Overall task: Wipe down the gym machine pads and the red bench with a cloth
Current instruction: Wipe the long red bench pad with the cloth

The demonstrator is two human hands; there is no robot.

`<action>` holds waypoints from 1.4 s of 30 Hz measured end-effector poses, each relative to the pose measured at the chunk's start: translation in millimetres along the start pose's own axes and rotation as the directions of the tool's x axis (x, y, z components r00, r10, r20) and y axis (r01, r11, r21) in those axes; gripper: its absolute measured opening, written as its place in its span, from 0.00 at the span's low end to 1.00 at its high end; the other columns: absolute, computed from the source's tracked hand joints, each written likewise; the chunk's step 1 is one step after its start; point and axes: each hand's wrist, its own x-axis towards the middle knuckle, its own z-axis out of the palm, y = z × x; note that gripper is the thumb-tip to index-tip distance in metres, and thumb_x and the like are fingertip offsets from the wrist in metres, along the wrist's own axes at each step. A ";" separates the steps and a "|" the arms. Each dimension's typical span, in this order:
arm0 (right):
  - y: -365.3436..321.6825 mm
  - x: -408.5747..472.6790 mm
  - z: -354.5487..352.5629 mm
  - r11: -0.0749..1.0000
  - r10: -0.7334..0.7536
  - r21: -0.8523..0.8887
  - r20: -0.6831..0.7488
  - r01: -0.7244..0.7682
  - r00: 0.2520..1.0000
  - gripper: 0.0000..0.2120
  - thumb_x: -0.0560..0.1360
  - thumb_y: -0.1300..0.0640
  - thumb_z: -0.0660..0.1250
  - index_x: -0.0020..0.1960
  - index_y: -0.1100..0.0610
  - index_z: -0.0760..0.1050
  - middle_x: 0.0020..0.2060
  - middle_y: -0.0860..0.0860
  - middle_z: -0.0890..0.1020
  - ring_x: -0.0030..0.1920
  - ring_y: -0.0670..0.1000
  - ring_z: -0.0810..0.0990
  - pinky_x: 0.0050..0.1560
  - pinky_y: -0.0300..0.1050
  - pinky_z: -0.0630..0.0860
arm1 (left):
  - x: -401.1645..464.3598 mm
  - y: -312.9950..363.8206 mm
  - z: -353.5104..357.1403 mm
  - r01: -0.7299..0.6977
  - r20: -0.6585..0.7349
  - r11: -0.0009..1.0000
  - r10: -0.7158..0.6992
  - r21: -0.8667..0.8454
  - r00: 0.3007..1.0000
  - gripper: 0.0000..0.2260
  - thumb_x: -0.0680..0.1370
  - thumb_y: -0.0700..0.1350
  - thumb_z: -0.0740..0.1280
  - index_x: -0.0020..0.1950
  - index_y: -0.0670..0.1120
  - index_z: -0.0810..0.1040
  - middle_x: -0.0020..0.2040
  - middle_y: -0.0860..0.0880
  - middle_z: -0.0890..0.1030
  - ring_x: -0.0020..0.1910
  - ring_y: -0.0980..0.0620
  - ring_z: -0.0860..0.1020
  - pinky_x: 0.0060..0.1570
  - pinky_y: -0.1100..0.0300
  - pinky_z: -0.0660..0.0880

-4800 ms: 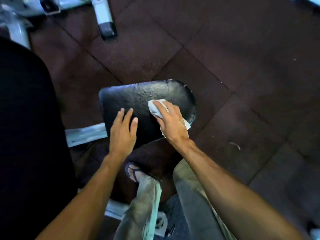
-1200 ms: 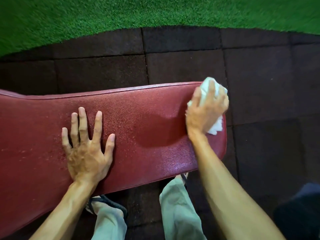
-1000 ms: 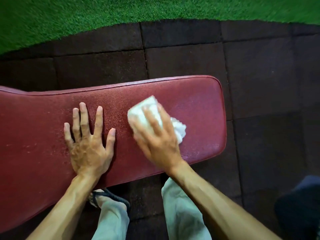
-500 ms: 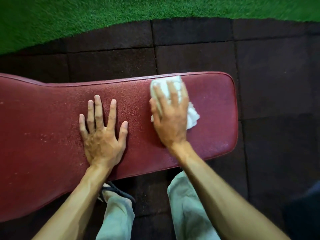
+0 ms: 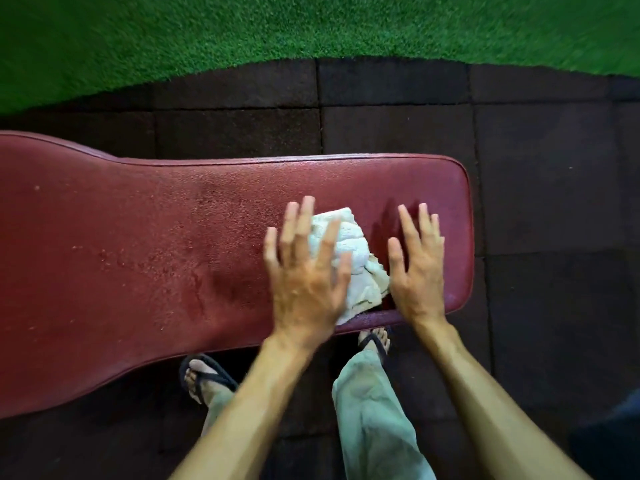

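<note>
- Fingers point(image 5: 300, 223) of my left hand point(image 5: 306, 282) spread straight over the white cloth point(image 5: 353, 252), blurred.
- Right hand point(image 5: 417, 271) open, flat, at the cloth's three o'clock.
- Cloth lies crumpled on the red bench point(image 5: 138, 244), near its three o'clock end.

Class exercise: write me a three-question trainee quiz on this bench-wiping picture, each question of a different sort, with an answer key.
1. True or false: the crumpled white cloth lies on the red padded vinyl bench.
2. Which hand covers part of the cloth? A) left hand B) right hand C) neither
3. Fill in: beyond the dark rubber floor tiles lies green artificial ____.

Key: 1 true; 2 A; 3 turf.
</note>
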 end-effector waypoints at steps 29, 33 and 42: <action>9.4 -3.2 17.2 0.966 0.017 -0.258 -0.019 -0.022 1.000 0.28 0.82 0.43 0.47 0.81 0.47 0.51 0.82 0.53 0.48 0.81 0.55 0.45 0.79 0.60 0.48 | 11.6 -31.4 11.3 -0.330 0.055 0.935 0.339 -0.133 0.939 0.21 0.74 0.53 0.70 0.63 0.45 0.79 0.69 0.39 0.73 0.74 0.35 0.65 0.70 0.37 0.63; 6.2 -2.4 16.1 0.968 0.035 -0.248 0.000 -0.034 0.999 0.29 0.82 0.43 0.47 0.81 0.48 0.50 0.82 0.53 0.47 0.81 0.55 0.44 0.79 0.63 0.48 | -56.1 -109.5 -18.7 -0.407 0.153 0.907 0.420 -0.107 0.895 0.23 0.74 0.53 0.71 0.67 0.49 0.77 0.71 0.41 0.72 0.74 0.35 0.64 0.69 0.34 0.65; -46.3 -20.2 50.9 0.937 -0.057 -0.342 0.035 0.066 0.998 0.33 0.81 0.37 0.51 0.81 0.49 0.51 0.81 0.58 0.48 0.81 0.63 0.45 0.77 0.67 0.47 | 61.0 -138.6 -30.9 -0.036 -0.006 0.995 0.036 -0.089 0.999 0.20 0.72 0.51 0.68 0.63 0.48 0.80 0.70 0.40 0.72 0.74 0.36 0.62 0.71 0.35 0.60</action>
